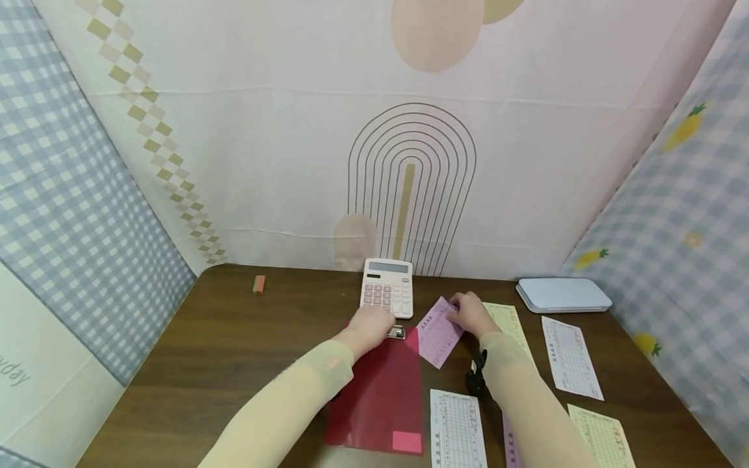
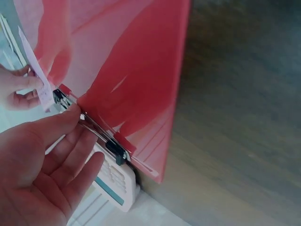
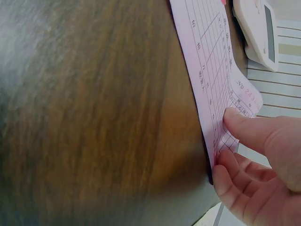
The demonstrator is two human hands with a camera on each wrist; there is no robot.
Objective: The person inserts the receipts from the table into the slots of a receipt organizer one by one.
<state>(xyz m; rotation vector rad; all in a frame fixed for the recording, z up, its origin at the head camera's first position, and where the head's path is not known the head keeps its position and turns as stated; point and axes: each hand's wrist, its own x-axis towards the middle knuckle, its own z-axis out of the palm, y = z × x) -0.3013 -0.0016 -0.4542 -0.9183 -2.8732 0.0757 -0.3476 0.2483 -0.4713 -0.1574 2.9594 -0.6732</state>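
Note:
A translucent red clip folder point(image 1: 383, 396) lies on the table, its metal clip point(image 2: 89, 123) with black ends along the far edge. My left hand point(image 1: 370, 325) pinches this clip, thumb on the metal bar and fingers beneath, in the left wrist view. To the right, my right hand point(image 1: 471, 313) holds a pink printed slip point(image 1: 434, 335) by its far right corner, between thumb and fingers. In the right wrist view the slip point(image 3: 207, 61) bends up at the thumb. The slip's left corner reaches the folder's top right corner.
A calculator point(image 1: 404, 296) stands just beyond the folder. Around my right arm lie a white slip point(image 1: 458, 429), a purple slip point(image 1: 512, 448), yellow slips point(image 1: 504, 317) and another white slip point(image 1: 572, 357). A white case point(image 1: 564, 294) sits at back right, an orange eraser point(image 1: 259, 285) at back left.

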